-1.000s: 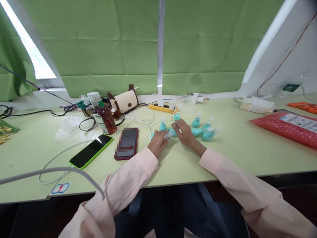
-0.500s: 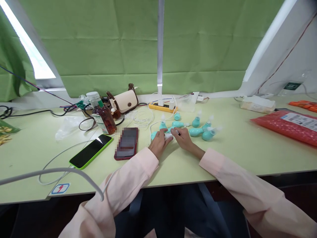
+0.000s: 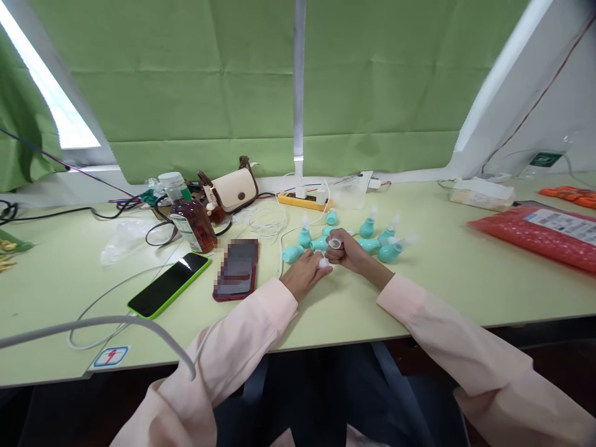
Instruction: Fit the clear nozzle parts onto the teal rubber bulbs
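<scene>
My left hand (image 3: 302, 274) is closed round a small white plastic piece (image 3: 323, 263), whose end sticks out by the thumb. My right hand (image 3: 352, 252), held just beside it, grips a clear plastic cap (image 3: 334, 244) with its round opening facing me. Behind the hands are several teal squeeze bulbs with clear tips. One bulb (image 3: 304, 236) stands upright, another bulb (image 3: 292, 254) lies near my left fingers, and a third bulb (image 3: 390, 251) leans to the right of my right hand. My fingers partly hide the bulbs in the middle.
To the left lie a red-cased phone (image 3: 236, 270) and a green-cased phone (image 3: 170, 285) on a cable. Farther back are a bottle of dark liquid (image 3: 193, 220), a cream handbag (image 3: 236, 189) and a yellow power strip (image 3: 298, 202). A red padded parcel (image 3: 540, 239) lies at right.
My hands, which were together on the white piece, are now apart. The clear cap is in my right hand, while the white piece stays in my left.
</scene>
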`<state>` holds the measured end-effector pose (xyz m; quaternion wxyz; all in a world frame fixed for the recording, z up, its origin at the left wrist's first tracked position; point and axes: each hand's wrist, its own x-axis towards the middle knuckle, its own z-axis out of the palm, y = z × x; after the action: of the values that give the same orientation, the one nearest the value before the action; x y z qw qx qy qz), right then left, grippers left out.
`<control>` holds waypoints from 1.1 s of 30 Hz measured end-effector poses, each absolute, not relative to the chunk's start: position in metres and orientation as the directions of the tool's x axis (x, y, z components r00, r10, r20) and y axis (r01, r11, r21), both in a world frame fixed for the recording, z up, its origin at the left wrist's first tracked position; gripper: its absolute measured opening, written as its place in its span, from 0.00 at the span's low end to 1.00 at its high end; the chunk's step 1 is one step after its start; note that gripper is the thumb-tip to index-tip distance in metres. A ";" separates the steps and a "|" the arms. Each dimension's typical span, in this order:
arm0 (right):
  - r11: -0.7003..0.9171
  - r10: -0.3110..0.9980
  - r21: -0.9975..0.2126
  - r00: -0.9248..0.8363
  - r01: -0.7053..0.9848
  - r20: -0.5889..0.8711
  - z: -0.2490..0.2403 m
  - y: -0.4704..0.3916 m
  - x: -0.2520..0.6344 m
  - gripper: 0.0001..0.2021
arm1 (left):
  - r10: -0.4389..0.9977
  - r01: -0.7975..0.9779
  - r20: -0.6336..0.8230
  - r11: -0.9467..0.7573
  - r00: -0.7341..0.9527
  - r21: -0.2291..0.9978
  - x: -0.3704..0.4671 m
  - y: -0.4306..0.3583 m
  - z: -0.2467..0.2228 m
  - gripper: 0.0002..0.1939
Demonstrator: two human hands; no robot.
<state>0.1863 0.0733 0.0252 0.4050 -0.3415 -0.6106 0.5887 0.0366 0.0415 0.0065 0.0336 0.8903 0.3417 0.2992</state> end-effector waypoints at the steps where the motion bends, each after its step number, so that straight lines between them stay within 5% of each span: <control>1: 0.051 0.888 -0.995 -0.451 -0.085 0.084 0.028 0.073 0.188 0.14 | 0.636 0.608 0.509 -0.754 0.579 0.250 0.036 0.043 0.006 0.11; 11: 0.045 0.873 -0.983 -0.471 -0.177 0.125 0.027 0.071 0.189 0.08 | 0.730 0.756 0.551 -0.606 0.405 0.248 0.031 0.056 0.001 0.09; 22: 0.101 0.847 -0.993 -0.519 -0.058 0.116 0.028 0.078 0.200 0.10 | 0.676 0.496 0.684 -0.709 0.274 0.502 0.029 0.043 0.017 0.09; 33: 0.070 0.834 -0.996 -0.544 -0.056 0.089 0.027 0.077 0.198 0.13 | 0.702 0.326 0.671 -0.708 0.238 0.626 0.031 0.046 0.015 0.04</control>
<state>0.1979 0.0765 0.0272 0.3654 -0.3071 -0.6335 0.6090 0.0312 0.0458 0.0145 0.1816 0.7654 0.3358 0.5180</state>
